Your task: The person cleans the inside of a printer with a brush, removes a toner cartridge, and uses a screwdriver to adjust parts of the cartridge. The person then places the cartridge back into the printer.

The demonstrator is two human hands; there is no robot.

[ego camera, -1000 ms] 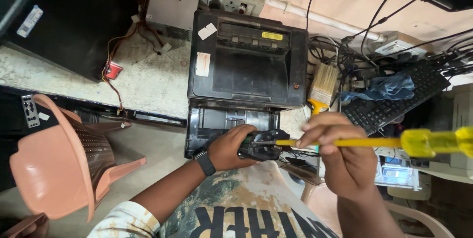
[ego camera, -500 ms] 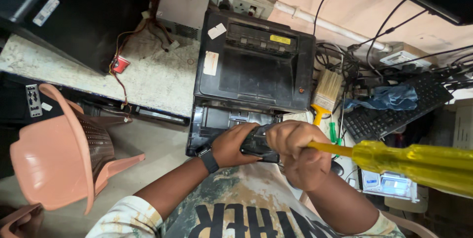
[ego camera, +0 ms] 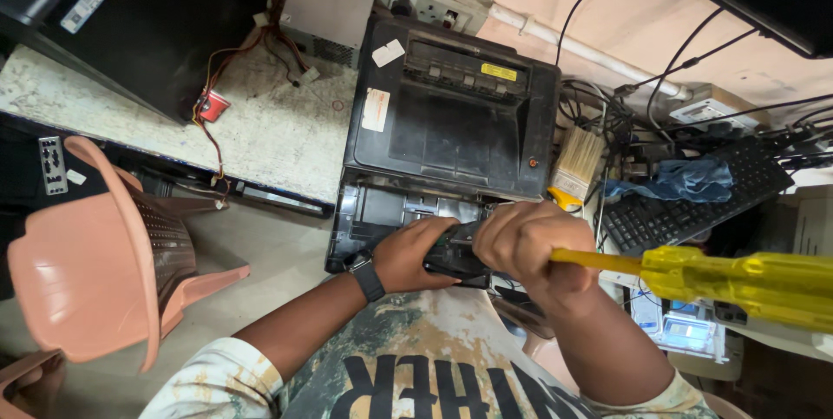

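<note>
— Looking down now: what is each hand holding?

— The left hand (ego camera: 408, 256), with a dark wristband (ego camera: 366, 278) on its wrist, is closing around the left end of a black plastic printer cartridge part (ego camera: 453, 256). The fingers are curling over its top edge, so this hand is gripping it firmly. The right hand (ego camera: 529, 241) is wrapping around the right end of the same part and, at the same time, it is keeping a long screwdriver with a transparent yellow handle (ego camera: 746, 278). The yellow shaft is coming out of the closed fist and the handle is pointing to the right.

— Where is the black part sitting?

— It is hanging between both hands, just in front of the open lower front of a black box-shaped desktop printer (ego camera: 455, 120), above the person's lap. The screwdriver tip is hiding under the right fingers, so I cannot tell where it is touching.

— And what is lying around?

— The printer is standing on a speckled grey stone counter (ego camera: 269, 137). To its right a flat paintbrush with pale bristles (ego camera: 574, 163) is lying near a black computer keyboard (ego camera: 694, 193) with a blue cloth (ego camera: 685, 173) on it. A salmon-pink plastic chair (ego camera: 95, 254) is standing at the left.
</note>
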